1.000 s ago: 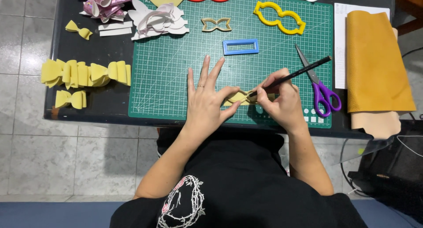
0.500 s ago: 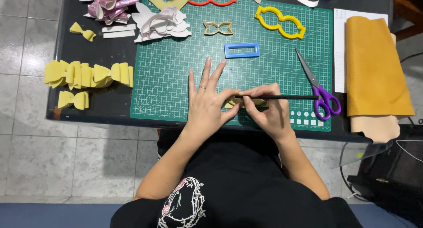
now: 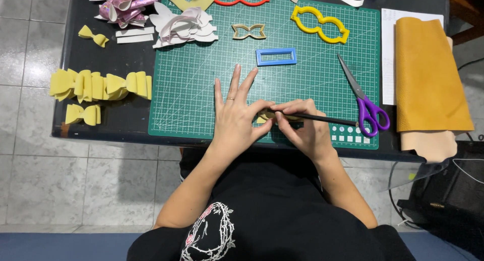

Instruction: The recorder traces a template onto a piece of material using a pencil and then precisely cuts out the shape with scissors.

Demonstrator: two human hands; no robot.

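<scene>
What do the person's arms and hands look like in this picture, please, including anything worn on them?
Both forearms are bare, with no sleeves reaching them and no gloves or watch in view. The left hand wears a thin ring on one finger. The right hand shows no ring or other jewellery that I can make out. The nails look short and unpainted.

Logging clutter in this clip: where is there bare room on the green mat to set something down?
Bare mat lies left of the left hand, below the white petals, and between the blue frame and scissors. The top edge and the spot around both hands, right hand, are crowded.
</scene>
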